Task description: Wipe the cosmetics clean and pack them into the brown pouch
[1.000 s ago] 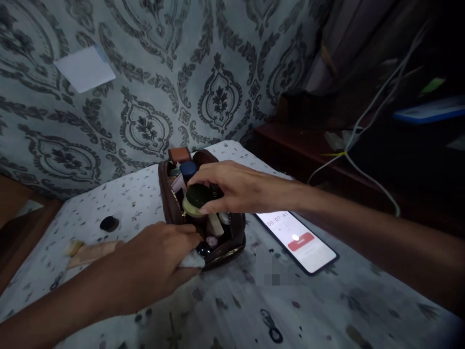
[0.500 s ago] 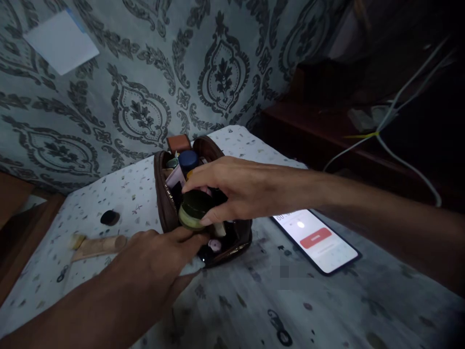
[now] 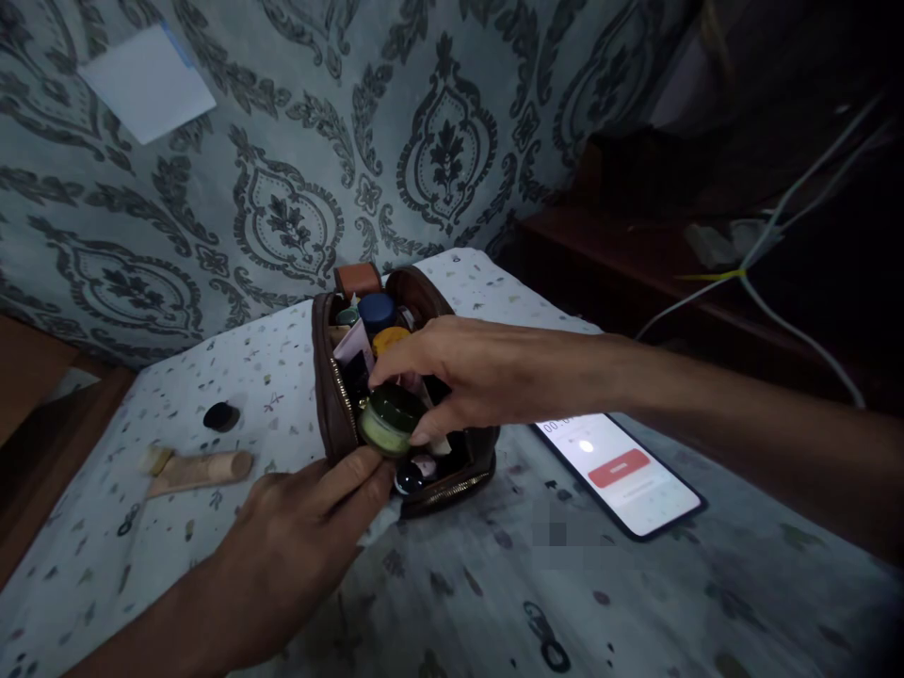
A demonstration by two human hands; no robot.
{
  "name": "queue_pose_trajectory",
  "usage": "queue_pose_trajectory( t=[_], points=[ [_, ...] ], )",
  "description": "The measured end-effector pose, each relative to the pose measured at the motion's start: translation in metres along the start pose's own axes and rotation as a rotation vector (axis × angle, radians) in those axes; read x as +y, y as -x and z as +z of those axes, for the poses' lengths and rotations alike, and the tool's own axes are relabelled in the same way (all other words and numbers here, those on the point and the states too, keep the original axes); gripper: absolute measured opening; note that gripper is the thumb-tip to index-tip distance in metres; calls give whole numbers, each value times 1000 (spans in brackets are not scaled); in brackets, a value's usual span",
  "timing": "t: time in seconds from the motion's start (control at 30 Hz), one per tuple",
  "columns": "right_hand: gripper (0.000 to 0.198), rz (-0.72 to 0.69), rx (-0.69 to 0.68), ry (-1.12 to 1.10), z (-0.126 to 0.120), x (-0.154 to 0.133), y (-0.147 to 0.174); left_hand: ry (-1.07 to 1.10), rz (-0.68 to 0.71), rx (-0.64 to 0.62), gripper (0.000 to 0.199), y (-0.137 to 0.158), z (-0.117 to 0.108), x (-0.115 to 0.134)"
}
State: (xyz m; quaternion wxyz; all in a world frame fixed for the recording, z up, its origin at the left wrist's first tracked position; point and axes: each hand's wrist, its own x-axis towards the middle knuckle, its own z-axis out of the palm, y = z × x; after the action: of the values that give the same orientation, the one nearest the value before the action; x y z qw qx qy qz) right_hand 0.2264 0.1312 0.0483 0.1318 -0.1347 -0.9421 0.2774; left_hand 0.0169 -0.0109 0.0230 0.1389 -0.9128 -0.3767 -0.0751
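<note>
Head view: one brown pouch stands open near the middle of the patterned tabletop, toward its far edge. It is packed tight: a blue-capped bottle at the far end, an orange cap just in front of it, a pink-white tube leaning on the left wall, small rounded bits at the near end, too dim to identify. One green jar with a dark lid sits at the pouch mouth, tilted, half above the rim.

Right hand comes in from the right, palm down, over the pouch; thumb and fingertips pinch the green jar, index curled over its lid. Left hand comes from the near-left corner, fingers together, thumb and index touching the pouch's near-left rim just under the jar.

Counts outside the pouch: one phone, screen lit with a red button, flat to the right of the pouch, near it but not touching; one beige tube and one small black cap toward the left edge, apart from each other. One white paper sheet on the wall.
</note>
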Motion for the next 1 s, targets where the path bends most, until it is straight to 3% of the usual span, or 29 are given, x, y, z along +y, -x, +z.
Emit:
queue_pose_trajectory(
  t=[0.2,0.4,0.57,0.8,1.0],
  points=[
    [22,-3,-36,87,-1,-9,4,-42,12,147,35,16,16,0],
    [21,-51,-79,267,8,-17,-2,-74,14,158,29,24,19,4],
    [20,-67,-126,274,17,-15,-8,-85,26,223,23,19,18,6],
    [14,-23,-58,272,20,-20,2,-88,59,255,25,20,20,6],
    [25,-65,-194,369,27,-29,4,-55,58,285,24,25,22,11]
  ],
)
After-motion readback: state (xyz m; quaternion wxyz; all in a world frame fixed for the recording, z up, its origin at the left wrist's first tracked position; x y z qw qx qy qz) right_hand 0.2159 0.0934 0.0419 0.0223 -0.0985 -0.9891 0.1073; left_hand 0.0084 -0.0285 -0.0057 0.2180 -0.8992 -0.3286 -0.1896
